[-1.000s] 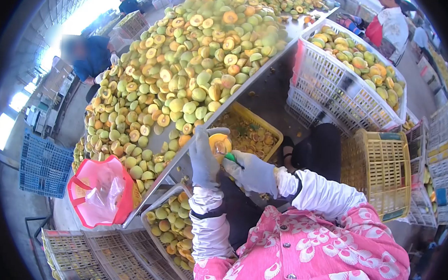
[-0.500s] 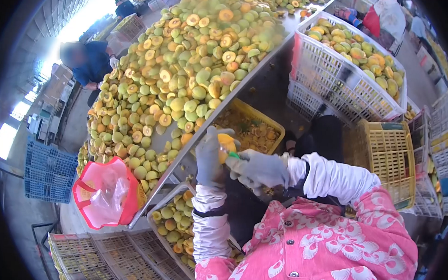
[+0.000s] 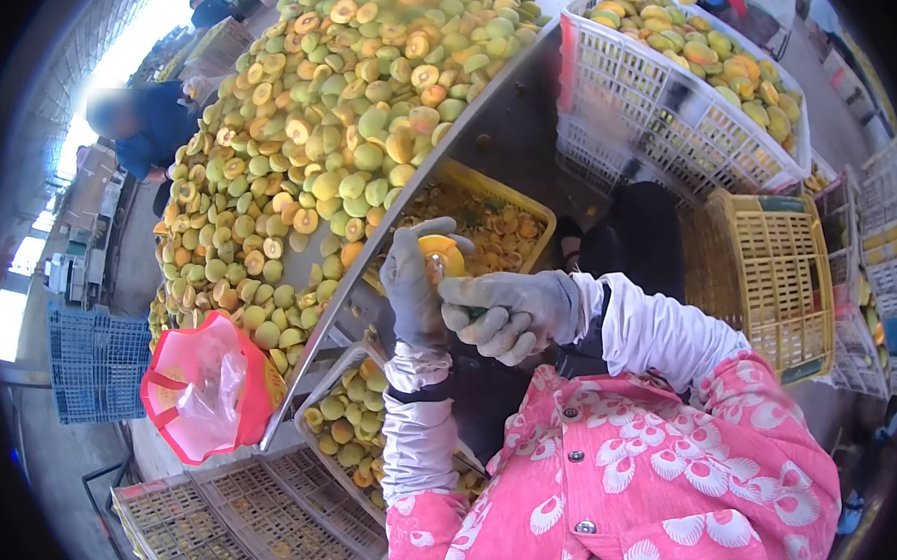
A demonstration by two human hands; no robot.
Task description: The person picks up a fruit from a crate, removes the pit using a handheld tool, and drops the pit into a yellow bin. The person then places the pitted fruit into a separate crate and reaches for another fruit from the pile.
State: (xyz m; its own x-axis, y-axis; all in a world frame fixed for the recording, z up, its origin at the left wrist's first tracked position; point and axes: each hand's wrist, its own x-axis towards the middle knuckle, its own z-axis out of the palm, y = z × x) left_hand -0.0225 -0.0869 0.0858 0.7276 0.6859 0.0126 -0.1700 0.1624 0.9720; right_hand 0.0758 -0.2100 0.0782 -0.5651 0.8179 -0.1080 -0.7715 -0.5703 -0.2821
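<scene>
While the left hand [image 3: 413,290], in a grey knit glove, is closed round the yellow-orange halved fruit [image 3: 442,256], fingers and thumb wrapped on its rim w/ the cut face turned up toward the camera, the right hand [image 3: 507,313], also grey-gloved, is curled into a tight fist touching the fruit's lower side. Can't tell what that fist grips, as anything in it is hidden by the fingers. The fruit sits in front of the chest, btwn the person's body and the slanted grey metal table [image 3: 515,133], just above the yellow slotted plastic crate [image 3: 502,194] w/ pits and scraps in it.

Risks, as a judgement: both hands meet on one small, prob. slippery fruit, so a slip of the right fist toward the left thumb could jab the glove, esp. if a blade is in there. A loose left grip could drop the half into the scrap crate or onto the lap. The heap of green and orange fruit halves [image 3: 345,125] lies right up to the table edge nr the left forearm. A bump there could roll some off toward the grey mesh tray of fruit [image 3: 347,416] below. The pink plastic bag [image 3: 203,389] hangs at the table corner, well apart from both hands.
</scene>
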